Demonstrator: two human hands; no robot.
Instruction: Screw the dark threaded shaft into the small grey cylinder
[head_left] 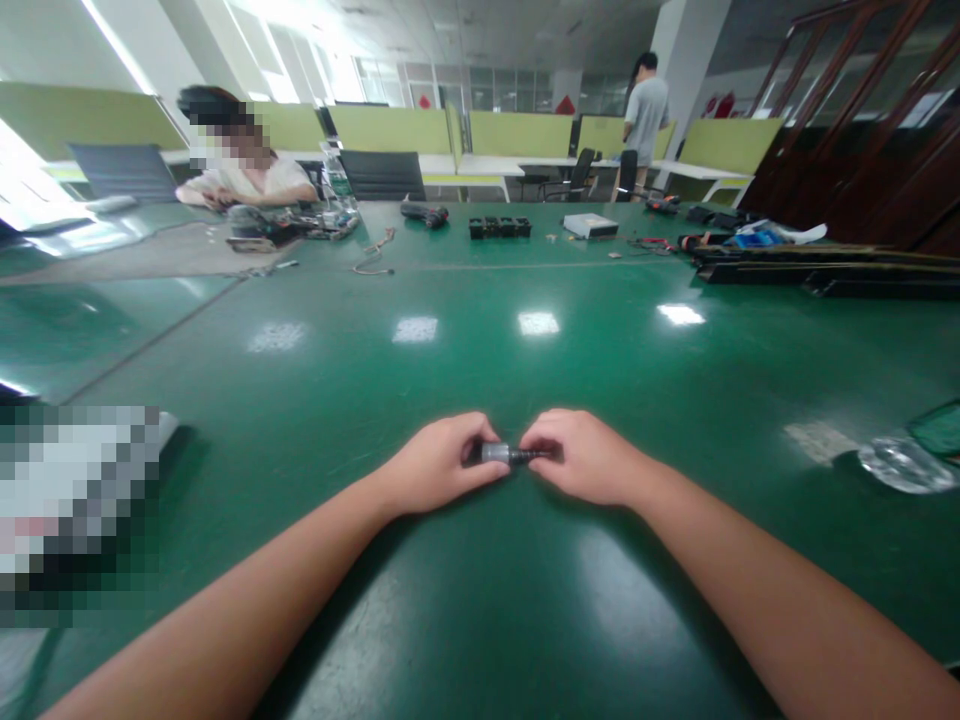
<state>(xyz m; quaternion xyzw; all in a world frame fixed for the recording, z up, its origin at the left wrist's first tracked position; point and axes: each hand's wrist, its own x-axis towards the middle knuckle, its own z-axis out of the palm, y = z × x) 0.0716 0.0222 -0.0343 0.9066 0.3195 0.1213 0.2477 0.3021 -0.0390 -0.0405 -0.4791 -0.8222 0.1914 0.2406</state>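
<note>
Between my two hands, low over the middle of the green table, is a small grey metal cylinder (496, 453) with a narrower dark ribbed end (519, 456). It lies sideways. My left hand (439, 465) is closed on the grey body, thumb in front and fingers behind. At the other end, my right hand (589, 458) pinches the thin dark part between thumb and fingers. My fingers cover both tips of the piece, so its exact kind does not show.
The glossy green tabletop (480, 370) spreads all round. A blurred-out box-like object (75, 490) is at left, a clear bottle (904, 465) at right. Black parts (500, 227), a white box (590, 226) and dark strips (795, 268) lie farther back. A person (247, 180) sits across the table.
</note>
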